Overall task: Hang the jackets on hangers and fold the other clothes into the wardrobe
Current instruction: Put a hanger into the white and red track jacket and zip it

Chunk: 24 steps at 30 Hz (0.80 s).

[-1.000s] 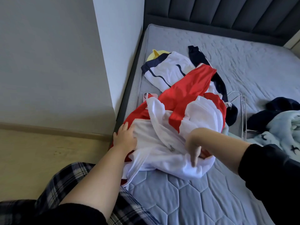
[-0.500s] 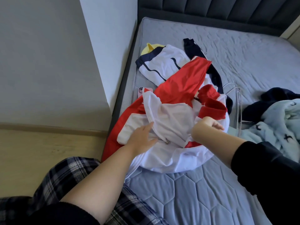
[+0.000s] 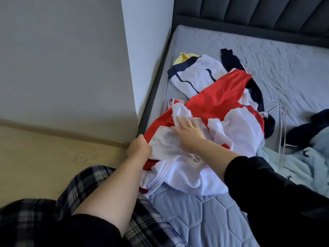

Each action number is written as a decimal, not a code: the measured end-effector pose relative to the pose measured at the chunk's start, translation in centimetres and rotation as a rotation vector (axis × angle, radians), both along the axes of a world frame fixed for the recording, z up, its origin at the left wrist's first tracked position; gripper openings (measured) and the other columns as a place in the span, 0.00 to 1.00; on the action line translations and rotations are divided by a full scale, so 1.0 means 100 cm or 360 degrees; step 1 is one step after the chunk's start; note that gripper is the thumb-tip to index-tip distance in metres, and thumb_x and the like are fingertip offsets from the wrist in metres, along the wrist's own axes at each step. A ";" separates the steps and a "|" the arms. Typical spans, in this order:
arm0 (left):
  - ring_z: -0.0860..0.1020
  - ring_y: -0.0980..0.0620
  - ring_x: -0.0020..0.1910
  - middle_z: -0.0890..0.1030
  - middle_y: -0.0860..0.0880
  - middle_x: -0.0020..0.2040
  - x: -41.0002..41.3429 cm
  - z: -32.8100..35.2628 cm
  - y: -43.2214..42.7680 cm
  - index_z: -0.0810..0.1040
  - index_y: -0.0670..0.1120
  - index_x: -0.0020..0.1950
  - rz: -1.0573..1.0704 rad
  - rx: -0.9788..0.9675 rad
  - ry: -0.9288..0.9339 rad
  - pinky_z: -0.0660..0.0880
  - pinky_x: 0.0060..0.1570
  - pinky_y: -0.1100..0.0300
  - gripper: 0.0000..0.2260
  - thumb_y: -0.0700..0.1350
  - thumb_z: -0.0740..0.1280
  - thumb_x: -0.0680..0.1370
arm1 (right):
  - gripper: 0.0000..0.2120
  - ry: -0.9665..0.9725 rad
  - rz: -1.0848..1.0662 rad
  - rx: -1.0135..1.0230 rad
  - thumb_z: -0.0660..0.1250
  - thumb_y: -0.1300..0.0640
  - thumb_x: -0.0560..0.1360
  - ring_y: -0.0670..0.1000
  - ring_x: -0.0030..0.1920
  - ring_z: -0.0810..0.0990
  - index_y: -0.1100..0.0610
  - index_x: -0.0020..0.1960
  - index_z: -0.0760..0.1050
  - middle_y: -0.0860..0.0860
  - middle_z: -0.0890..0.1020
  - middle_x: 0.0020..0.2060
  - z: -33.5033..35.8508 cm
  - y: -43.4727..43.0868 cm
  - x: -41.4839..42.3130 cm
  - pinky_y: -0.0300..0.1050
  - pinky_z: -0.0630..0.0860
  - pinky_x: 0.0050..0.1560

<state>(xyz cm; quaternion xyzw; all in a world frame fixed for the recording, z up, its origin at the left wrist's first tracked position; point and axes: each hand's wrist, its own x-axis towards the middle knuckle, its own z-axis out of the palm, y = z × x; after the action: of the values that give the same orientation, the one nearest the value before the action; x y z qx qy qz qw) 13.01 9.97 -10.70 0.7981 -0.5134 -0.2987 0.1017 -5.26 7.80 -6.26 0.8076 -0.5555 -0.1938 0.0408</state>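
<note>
A red and white zip jacket [image 3: 220,102] lies crumpled, lining up, near the left edge of the bed. My left hand [image 3: 139,148] is closed on its left edge at the side of the mattress. My right hand [image 3: 188,131] lies flat on the white lining with fingers spread. Behind it lies a white and navy jacket [image 3: 194,77], partly under the red one. A white wire hanger [image 3: 281,120] rests on the mattress to the right of the jackets.
A grey quilted mattress [image 3: 267,61] meets a dark padded headboard [image 3: 258,13]. A pink phone [image 3: 171,103] and a yellow item [image 3: 183,57] lie by the left edge. Light blue patterned cloth [image 3: 306,161] and dark clothes [image 3: 306,134] sit at the right. A wall corner [image 3: 142,68] stands at the left.
My left hand moved from the white lining to the jacket's left edge and gripped it. My right hand left the red cuff and came left to press flat on the lining.
</note>
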 end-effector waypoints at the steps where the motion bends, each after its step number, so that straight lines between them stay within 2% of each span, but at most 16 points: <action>1: 0.77 0.40 0.56 0.78 0.43 0.57 0.001 0.003 0.000 0.74 0.45 0.58 -0.0016 -0.0050 -0.0026 0.72 0.48 0.55 0.12 0.41 0.62 0.75 | 0.29 0.0254 0.0083 -0.0052 0.62 0.55 0.75 0.65 0.75 0.41 0.51 0.75 0.60 0.56 0.46 0.77 -0.003 -0.001 0.002 0.64 0.45 0.73; 3: 0.78 0.41 0.52 0.80 0.43 0.52 0.002 0.008 0.001 0.76 0.45 0.51 -0.0016 -0.0124 0.0039 0.69 0.43 0.57 0.07 0.40 0.62 0.74 | 0.29 0.0713 0.0035 0.0007 0.64 0.48 0.75 0.64 0.75 0.42 0.50 0.74 0.62 0.55 0.53 0.76 -0.002 0.002 0.004 0.65 0.44 0.72; 5: 0.78 0.41 0.48 0.80 0.44 0.47 0.003 0.012 0.002 0.75 0.45 0.47 0.0017 -0.0194 0.0133 0.68 0.41 0.58 0.04 0.40 0.63 0.74 | 0.21 0.0781 -0.0080 0.0329 0.63 0.49 0.76 0.61 0.75 0.54 0.50 0.69 0.69 0.51 0.67 0.71 0.000 0.004 0.002 0.67 0.48 0.71; 7: 0.77 0.42 0.43 0.78 0.46 0.42 0.002 0.014 0.001 0.75 0.44 0.43 0.0035 -0.0251 0.0215 0.68 0.37 0.58 0.02 0.42 0.65 0.73 | 0.17 0.0566 -0.0187 0.0549 0.62 0.54 0.77 0.57 0.69 0.68 0.51 0.66 0.73 0.49 0.74 0.66 0.009 0.007 0.001 0.60 0.63 0.68; 8: 0.75 0.43 0.40 0.77 0.47 0.38 0.002 0.016 0.001 0.73 0.44 0.39 0.0024 -0.0271 0.0268 0.67 0.34 0.58 0.04 0.43 0.66 0.73 | 0.16 0.0481 -0.0201 0.0548 0.60 0.56 0.78 0.55 0.66 0.71 0.52 0.66 0.72 0.49 0.74 0.65 0.013 0.007 0.001 0.55 0.67 0.65; 10: 0.72 0.46 0.36 0.72 0.49 0.32 -0.001 0.019 0.000 0.70 0.44 0.35 -0.0044 -0.0309 0.0408 0.63 0.30 0.58 0.10 0.45 0.67 0.73 | 0.16 0.0285 -0.0197 0.0415 0.57 0.58 0.79 0.54 0.64 0.74 0.54 0.65 0.71 0.49 0.75 0.63 0.021 0.006 0.004 0.48 0.70 0.58; 11: 0.72 0.45 0.36 0.72 0.49 0.32 -0.002 0.020 -0.001 0.71 0.43 0.35 -0.0095 -0.0340 0.0465 0.63 0.31 0.58 0.09 0.43 0.67 0.73 | 0.15 0.0126 -0.0199 0.0309 0.57 0.59 0.79 0.54 0.62 0.75 0.55 0.65 0.71 0.50 0.76 0.61 0.022 0.003 0.007 0.47 0.71 0.54; 14: 0.77 0.43 0.42 0.80 0.45 0.38 -0.003 0.020 -0.002 0.78 0.41 0.40 -0.0242 -0.0451 0.0481 0.70 0.38 0.56 0.03 0.38 0.65 0.73 | 0.18 -0.0395 -0.0165 -0.0025 0.58 0.64 0.76 0.56 0.60 0.74 0.56 0.65 0.67 0.54 0.74 0.59 0.020 -0.010 0.014 0.48 0.70 0.46; 16: 0.77 0.45 0.43 0.81 0.46 0.39 -0.003 0.022 -0.001 0.80 0.43 0.42 -0.0333 -0.0518 0.0472 0.69 0.38 0.58 0.05 0.36 0.65 0.73 | 0.27 -0.0524 -0.0056 -0.0095 0.60 0.66 0.74 0.57 0.63 0.69 0.53 0.71 0.62 0.55 0.68 0.64 0.017 -0.020 0.016 0.49 0.71 0.52; 17: 0.77 0.45 0.42 0.79 0.48 0.38 -0.004 0.024 0.000 0.80 0.44 0.41 -0.0386 -0.0561 0.0475 0.67 0.38 0.59 0.06 0.35 0.65 0.73 | 0.31 -0.0481 0.0020 -0.0080 0.61 0.66 0.73 0.58 0.66 0.66 0.51 0.74 0.59 0.55 0.64 0.68 0.018 -0.023 0.018 0.50 0.70 0.58; 18: 0.76 0.46 0.41 0.77 0.50 0.36 -0.005 0.025 0.001 0.79 0.45 0.40 -0.0435 -0.0604 0.0478 0.66 0.38 0.60 0.07 0.34 0.65 0.73 | 0.33 -0.0391 0.0094 -0.0056 0.61 0.65 0.73 0.58 0.69 0.62 0.49 0.75 0.58 0.55 0.60 0.71 0.019 -0.026 0.019 0.51 0.66 0.64; 20: 0.76 0.45 0.41 0.75 0.52 0.35 -0.005 0.025 0.001 0.78 0.44 0.38 -0.0506 -0.0677 0.0467 0.65 0.37 0.59 0.07 0.34 0.64 0.73 | 0.28 -0.0221 0.0212 0.0002 0.62 0.62 0.74 0.58 0.73 0.57 0.48 0.72 0.64 0.54 0.57 0.75 0.019 -0.032 0.021 0.54 0.57 0.71; 22: 0.75 0.45 0.40 0.74 0.51 0.36 -0.005 0.026 0.003 0.77 0.45 0.38 -0.0539 -0.0720 0.0457 0.64 0.36 0.59 0.07 0.35 0.64 0.74 | 0.19 -0.0143 0.0301 0.0022 0.63 0.59 0.74 0.56 0.73 0.58 0.49 0.65 0.74 0.51 0.66 0.71 0.019 -0.035 0.021 0.56 0.53 0.72; 24: 0.75 0.46 0.38 0.76 0.50 0.35 -0.006 0.029 0.007 0.75 0.46 0.38 -0.0544 -0.0700 0.0437 0.66 0.34 0.58 0.05 0.41 0.67 0.75 | 0.12 -0.0208 0.0349 -0.0044 0.63 0.58 0.73 0.53 0.67 0.67 0.51 0.54 0.79 0.48 0.78 0.57 0.023 -0.037 0.020 0.55 0.55 0.71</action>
<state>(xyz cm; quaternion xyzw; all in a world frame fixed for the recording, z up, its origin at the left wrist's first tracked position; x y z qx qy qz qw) 12.46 10.67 -7.77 0.6112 -0.6738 -0.2983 0.2888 -3.25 4.13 -3.92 0.8738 -0.4679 -0.1274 0.0365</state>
